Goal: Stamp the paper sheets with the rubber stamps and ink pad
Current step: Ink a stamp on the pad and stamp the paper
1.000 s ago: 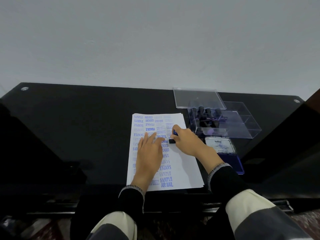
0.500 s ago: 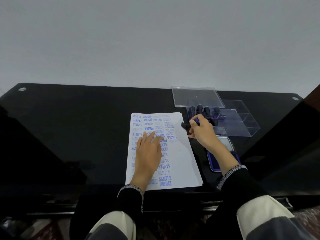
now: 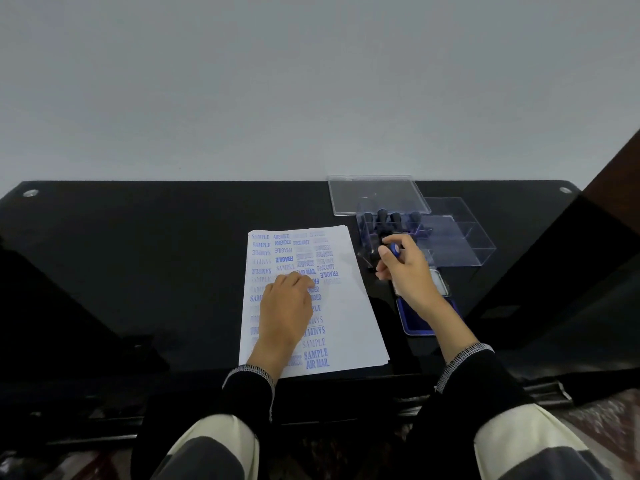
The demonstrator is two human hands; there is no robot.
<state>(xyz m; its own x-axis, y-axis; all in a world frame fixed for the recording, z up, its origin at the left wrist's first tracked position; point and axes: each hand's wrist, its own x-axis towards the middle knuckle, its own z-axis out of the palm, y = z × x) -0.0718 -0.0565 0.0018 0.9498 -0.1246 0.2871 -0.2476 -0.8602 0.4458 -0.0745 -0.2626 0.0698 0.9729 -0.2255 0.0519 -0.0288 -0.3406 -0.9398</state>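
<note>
A stack of white paper sheets (image 3: 349,306) lies on the black table, its top sheet covered with blue stamp marks such as SAMPLE, FRAGILE and AIR MAIL. My left hand (image 3: 285,311) rests on the sheet with its fingers curled under. My right hand (image 3: 403,268) grips a rubber stamp with a blue top (image 3: 394,249), held right of the paper and just in front of the clear stamp box (image 3: 460,244). Several dark stamps (image 3: 382,216) stand in that box. The blue ink pad (image 3: 415,323) lies open under my right wrist, partly hidden.
The clear box lid (image 3: 375,194) lies behind the box near the table's (image 3: 138,254) far edge. A grey wall rises behind the table. A dark wooden panel (image 3: 616,188) stands at the far right.
My right hand lifted the stamp off the paper and carried it right, over to the stamp box. My left hand's fingers have curled on the sheet.
</note>
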